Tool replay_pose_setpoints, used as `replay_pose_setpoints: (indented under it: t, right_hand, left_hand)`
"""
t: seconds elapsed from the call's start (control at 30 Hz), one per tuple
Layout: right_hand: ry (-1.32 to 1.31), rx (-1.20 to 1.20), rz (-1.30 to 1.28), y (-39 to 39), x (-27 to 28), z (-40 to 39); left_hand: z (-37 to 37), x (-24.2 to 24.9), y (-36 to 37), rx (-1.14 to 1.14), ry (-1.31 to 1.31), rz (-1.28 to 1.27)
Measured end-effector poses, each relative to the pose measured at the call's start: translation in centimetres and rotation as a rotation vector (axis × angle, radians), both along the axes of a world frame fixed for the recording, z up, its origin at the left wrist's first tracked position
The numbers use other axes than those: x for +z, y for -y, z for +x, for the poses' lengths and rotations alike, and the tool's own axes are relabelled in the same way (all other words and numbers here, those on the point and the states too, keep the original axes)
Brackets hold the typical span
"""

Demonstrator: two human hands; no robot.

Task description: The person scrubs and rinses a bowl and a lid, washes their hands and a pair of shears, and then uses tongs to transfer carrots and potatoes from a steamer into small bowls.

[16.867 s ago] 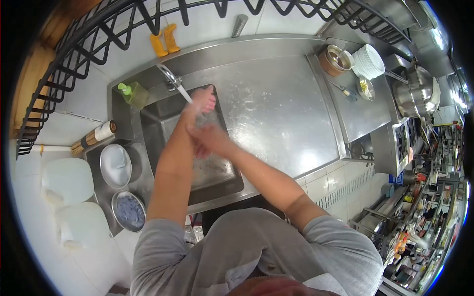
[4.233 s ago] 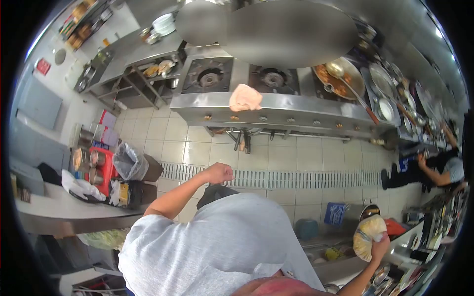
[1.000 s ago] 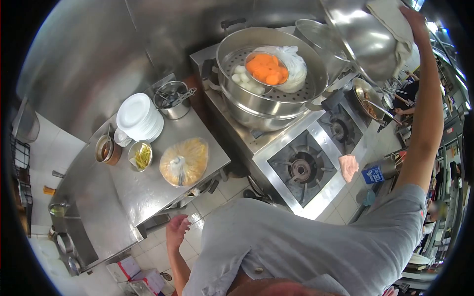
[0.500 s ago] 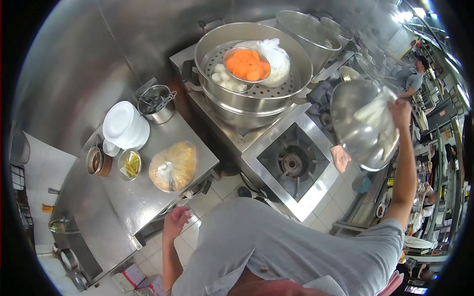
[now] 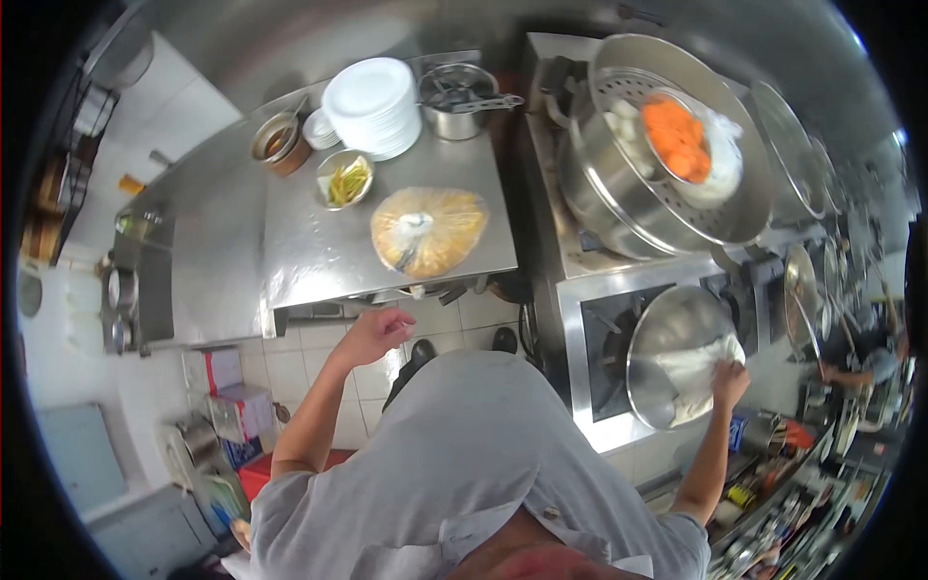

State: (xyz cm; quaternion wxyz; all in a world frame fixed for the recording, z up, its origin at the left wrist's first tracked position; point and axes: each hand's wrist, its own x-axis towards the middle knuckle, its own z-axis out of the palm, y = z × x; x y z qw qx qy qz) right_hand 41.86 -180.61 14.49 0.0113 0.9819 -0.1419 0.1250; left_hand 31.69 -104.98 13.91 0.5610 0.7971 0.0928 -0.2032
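My right hand (image 5: 731,382) is closed on the rim of a large round steel bowl (image 5: 667,333), with a white cloth (image 5: 713,353) at the grip. That bowl overlaps the gas burner (image 5: 604,338) on the stove in this view. My left hand (image 5: 379,336) holds nothing, its fingers loosely bent and apart, in front of the steel counter's edge. Closest to it on the counter is a tied clear plastic bag (image 5: 430,232) of yellowish food.
A large steamer pot (image 5: 619,208) holds a bowl of sliced carrots (image 5: 677,140), white pieces (image 5: 626,130) and a white bag (image 5: 720,174). On the counter (image 5: 222,251) stand stacked white plates (image 5: 372,106), a small pot (image 5: 454,111) and a bowl of green strips (image 5: 345,181). A person (image 5: 875,367) stands far right.
The view has swung right, shifting the counter and steamer. My right hand has brought the steel bowl lower and closer over the burner. My left hand has risen toward the counter edge.
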Motion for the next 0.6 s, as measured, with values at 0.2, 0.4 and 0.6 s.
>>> replay_pose_setpoints:
  t: [0.2,0.4,0.6]
  right_hand:
    - [-0.388,0.083,-0.21,-3.8,4.5,0.7]
    - [-0.247,1.071,0.254,-44.3,23.2,5.3]
    - [-0.203,0.847,-0.482,-66.9,15.4,23.2]
  left_hand:
    - [-3.8,0.0,-1.4,0.076,-0.092,0.018]
    - [-8.0,-3.1,-3.1,0.259,-0.042,-0.158]
    - [-12.1,-3.4,-5.3,0.398,0.02,-0.243]
